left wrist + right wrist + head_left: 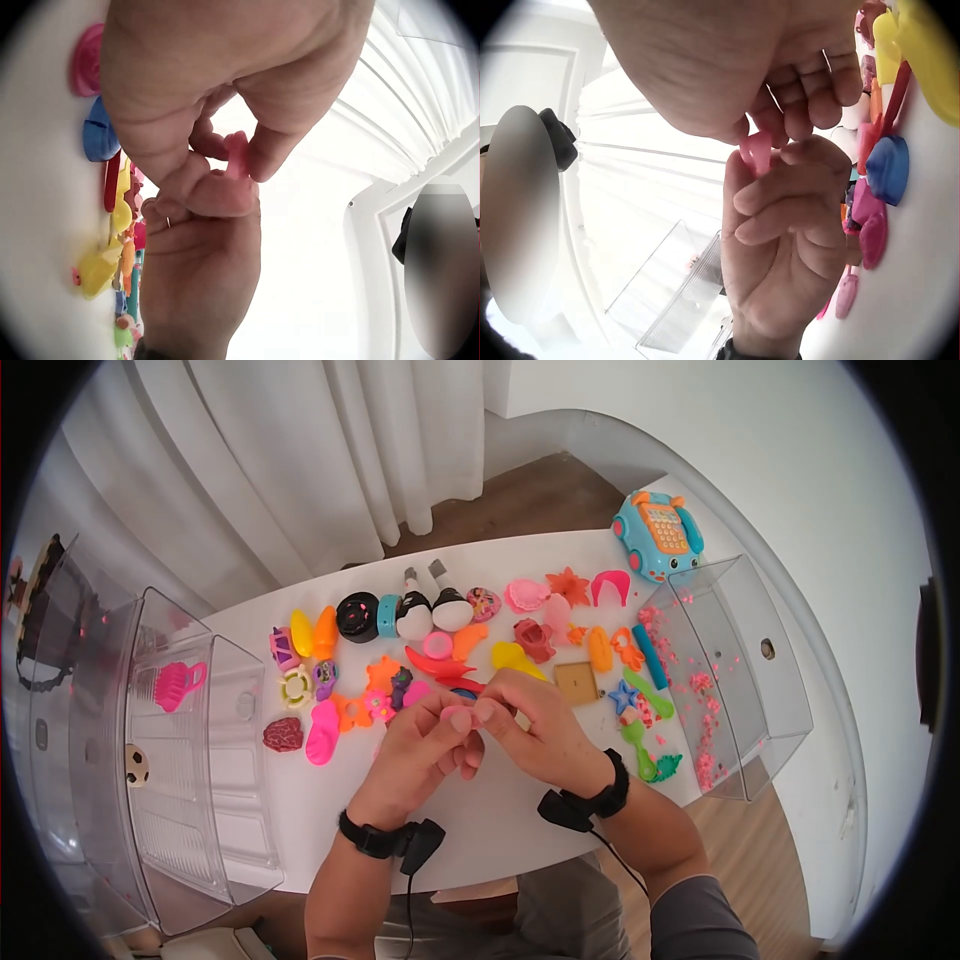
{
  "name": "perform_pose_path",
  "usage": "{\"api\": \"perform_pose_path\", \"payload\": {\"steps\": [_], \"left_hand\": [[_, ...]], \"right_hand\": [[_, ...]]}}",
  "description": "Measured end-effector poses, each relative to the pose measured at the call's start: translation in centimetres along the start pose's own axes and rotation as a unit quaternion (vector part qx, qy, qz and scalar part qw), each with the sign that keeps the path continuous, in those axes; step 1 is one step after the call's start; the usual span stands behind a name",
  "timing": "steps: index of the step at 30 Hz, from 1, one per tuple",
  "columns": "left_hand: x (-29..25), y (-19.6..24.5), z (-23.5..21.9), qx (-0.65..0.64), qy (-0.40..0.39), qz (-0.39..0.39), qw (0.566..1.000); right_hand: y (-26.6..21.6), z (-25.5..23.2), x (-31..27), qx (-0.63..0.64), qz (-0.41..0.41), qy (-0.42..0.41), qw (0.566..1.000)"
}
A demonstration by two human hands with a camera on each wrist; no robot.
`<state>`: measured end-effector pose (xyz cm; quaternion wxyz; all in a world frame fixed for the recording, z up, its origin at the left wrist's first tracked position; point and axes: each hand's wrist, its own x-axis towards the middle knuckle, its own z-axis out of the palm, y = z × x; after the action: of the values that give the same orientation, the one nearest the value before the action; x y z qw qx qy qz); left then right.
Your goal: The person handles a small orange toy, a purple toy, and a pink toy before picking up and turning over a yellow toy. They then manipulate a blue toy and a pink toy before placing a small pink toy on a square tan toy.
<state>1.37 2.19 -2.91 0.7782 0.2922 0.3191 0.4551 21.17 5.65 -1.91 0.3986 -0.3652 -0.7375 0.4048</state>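
Both hands meet over the front middle of the white table [500,810]. Between them is a small, translucent pink plastic piece [757,152]; its exact kind cannot be told. My left hand [415,755] pinches it between thumb and fingers. From the other side, the thumb and fingertips of my right hand [548,735] pinch the same piece [238,154]. Just beyond the hands lie a blue toy piece [889,171] and a red curved one [428,660], partly hidden by the fingers in the head view.
Many colourful toys spread across the table, among them a black wheel-like toy [357,617] and a yellow piece [515,658]. Clear plastic bins stand at the left [215,760] and right [745,650], the right one holding pink bits. A toy telephone [660,535] sits at the back right.
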Motion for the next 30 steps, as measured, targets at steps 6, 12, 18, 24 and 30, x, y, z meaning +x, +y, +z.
{"api": "perform_pose_path", "payload": {"steps": [6,12,18,24,30], "left_hand": [[0.0,0.2,0.8,0.008,0.025,0.029,0.999],[0.0,0.1,1.2,0.178,0.106,0.030,0.978],[-0.2,0.6,1.1,0.120,0.059,0.033,0.991],[0.1,-0.2,0.5,0.083,0.072,0.082,0.991],[0.2,0.1,1.6,0.021,0.120,0.098,0.988]], "right_hand": [[-0.9,-0.2,0.3,-0.016,-0.031,0.024,0.999],[-1.4,-0.2,0.5,-0.072,-0.110,0.005,0.991],[-0.3,0.3,0.1,-0.120,-0.138,0.016,0.983],[-0.6,0.7,0.3,-0.143,-0.163,0.050,0.975],[0.1,0.4,0.0,-0.139,-0.166,0.048,0.975]]}}
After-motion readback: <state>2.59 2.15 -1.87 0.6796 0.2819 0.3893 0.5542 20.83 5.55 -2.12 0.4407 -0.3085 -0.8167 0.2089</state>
